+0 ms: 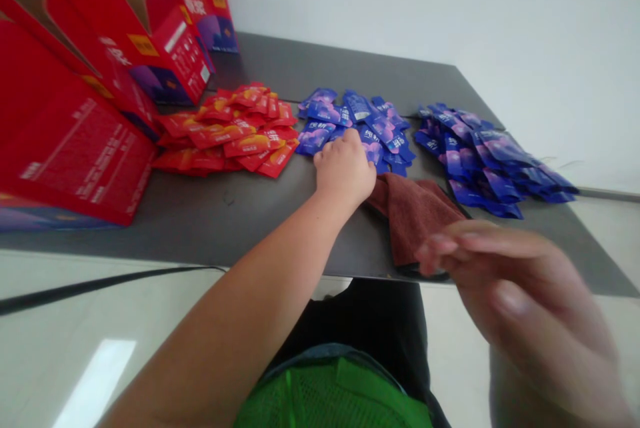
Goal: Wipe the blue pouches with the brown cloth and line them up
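Nearest the lens, a blurred right hand [505, 301] is hanging past the near edge of the grey table [225, 218], fingers half-curled, holding nothing visible, just beside a brown cloth [413, 218]. Narrowly cupped, the left hand [345, 171] is pressing on blue sachets [363, 125], which are lying between red sachets [225, 135] and another blue pile [493, 161], well back from that edge. Red cartons [75, 135] are crowding the table's left end.

You wear a black top [360, 321] with a bright green mesh panel [325, 405] across your front, topped by a solid green band [360, 375] and edged by a thin blue-grey trim [330, 350]. Your left forearm [240, 288] is bare, and your right hand [520, 308] blurs too much to show detail.
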Action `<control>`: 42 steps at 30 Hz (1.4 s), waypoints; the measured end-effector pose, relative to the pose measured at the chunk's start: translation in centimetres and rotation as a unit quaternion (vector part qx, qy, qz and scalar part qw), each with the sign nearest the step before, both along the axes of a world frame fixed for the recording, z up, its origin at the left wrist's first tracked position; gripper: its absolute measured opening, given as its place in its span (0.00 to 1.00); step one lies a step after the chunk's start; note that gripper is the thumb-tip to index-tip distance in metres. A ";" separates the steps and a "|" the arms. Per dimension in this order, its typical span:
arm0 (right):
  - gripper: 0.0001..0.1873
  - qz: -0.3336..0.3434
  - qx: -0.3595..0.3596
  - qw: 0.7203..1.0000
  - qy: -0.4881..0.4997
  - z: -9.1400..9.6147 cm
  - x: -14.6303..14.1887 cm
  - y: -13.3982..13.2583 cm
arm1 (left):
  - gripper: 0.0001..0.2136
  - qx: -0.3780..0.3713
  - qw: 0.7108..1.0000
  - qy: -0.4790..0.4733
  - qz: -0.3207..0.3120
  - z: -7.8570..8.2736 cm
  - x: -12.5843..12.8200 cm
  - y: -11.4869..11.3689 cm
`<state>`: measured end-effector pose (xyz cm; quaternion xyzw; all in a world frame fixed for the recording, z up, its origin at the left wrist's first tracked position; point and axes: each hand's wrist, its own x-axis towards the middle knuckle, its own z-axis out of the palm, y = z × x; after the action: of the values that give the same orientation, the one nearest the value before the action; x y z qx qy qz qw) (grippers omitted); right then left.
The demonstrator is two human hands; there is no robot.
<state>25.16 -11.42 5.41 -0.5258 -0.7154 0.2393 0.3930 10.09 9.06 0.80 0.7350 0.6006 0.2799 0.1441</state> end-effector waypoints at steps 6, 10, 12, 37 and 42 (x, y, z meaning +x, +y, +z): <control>0.34 -0.046 0.036 0.948 -0.312 -3.2 0.2 7.6 | 0.14 0.020 0.996 -0.078 -0.023 0.1 -0.5 0.7; 0.26 -0.084 0.035 0.932 -0.351 -4.5 0.6 9.6 | 0.09 0.010 0.993 -0.106 -0.044 0.9 -1.8 0.0; 0.20 -0.097 0.045 0.933 -0.343 -4.5 0.8 10.0 | 0.06 -0.004 0.993 -0.108 -0.048 1.1 -2.8 -1.1; 0.07 0.187 -0.013 0.948 -0.258 -1.3 -2.1 8.1 | 0.60 -0.058 0.946 0.059 -0.312 -0.5 -9.4 -8.5; 0.08 0.163 -0.014 0.947 -0.276 -2.0 -2.8 8.7 | 0.61 -0.056 0.951 0.063 -0.298 -0.7 -9.3 -8.6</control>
<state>22.34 -2.69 3.42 -0.4529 -0.8685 0.1556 0.1282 0.81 0.50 0.12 0.8873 0.3772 0.1427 0.2238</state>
